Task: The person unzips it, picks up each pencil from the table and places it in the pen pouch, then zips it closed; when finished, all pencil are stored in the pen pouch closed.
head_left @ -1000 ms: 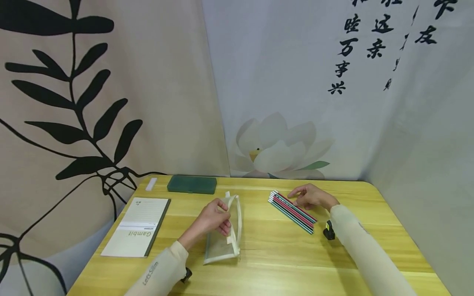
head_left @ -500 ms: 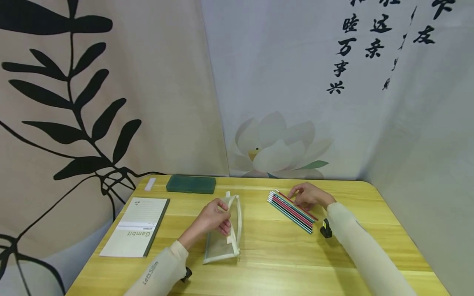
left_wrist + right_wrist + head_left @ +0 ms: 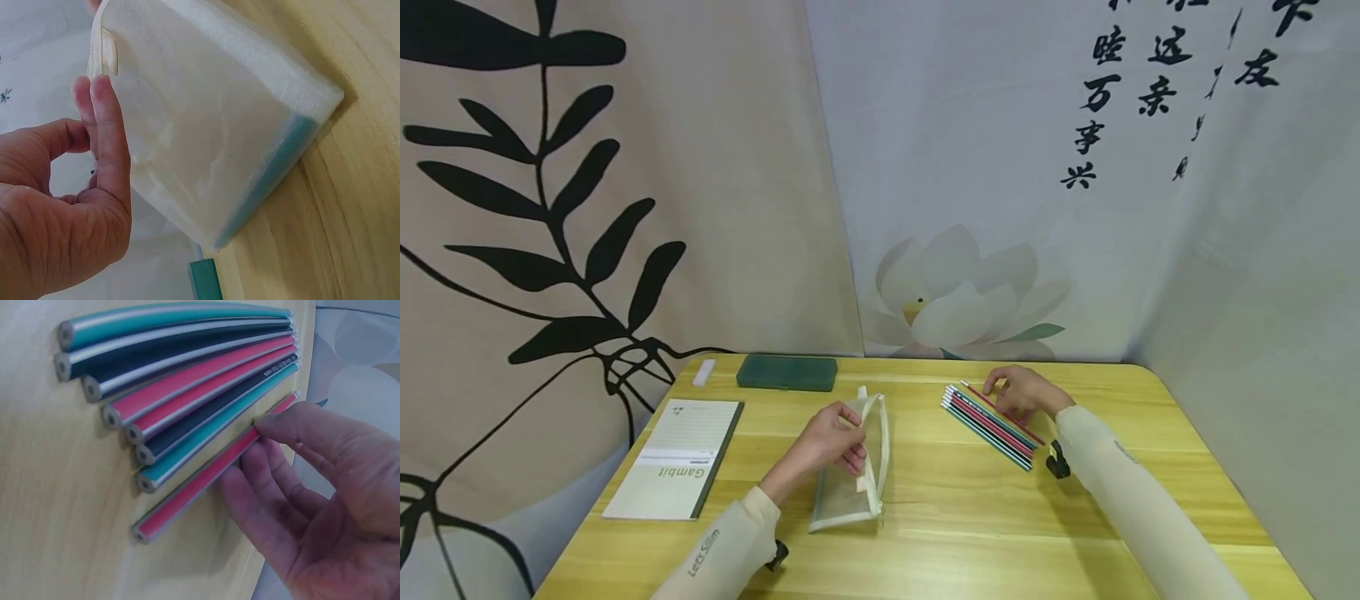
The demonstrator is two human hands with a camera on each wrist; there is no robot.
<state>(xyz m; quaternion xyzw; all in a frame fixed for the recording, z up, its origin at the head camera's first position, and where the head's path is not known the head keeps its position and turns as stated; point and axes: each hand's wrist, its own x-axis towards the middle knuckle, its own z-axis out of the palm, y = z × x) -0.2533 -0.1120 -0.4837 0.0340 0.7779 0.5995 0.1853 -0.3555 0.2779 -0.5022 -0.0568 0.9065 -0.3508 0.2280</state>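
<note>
My left hand (image 3: 829,440) pinches the open rim of a pale mesh zip pouch (image 3: 844,503), which stands partly open on the table. Through the mesh in the left wrist view (image 3: 187,94), something long and teal (image 3: 269,178) shows along the pouch's bottom. At the right, my right hand (image 3: 1024,390) holds a red pencil (image 3: 194,487) between thumb and fingers. That pencil lies a little apart from a row of several teal, black and red pencils (image 3: 181,387), all unsharpened at the near end.
A white notebook (image 3: 673,458) lies at the left of the wooden table (image 3: 955,542). Behind it are a small white piece (image 3: 705,372) and a dark green case (image 3: 787,372). Printed cloth hangs behind the table's back edge.
My right hand has drawn the red pencil away from the row, leaving a gap between them. The left hand has kept its hold on the pouch, nearly still.
</note>
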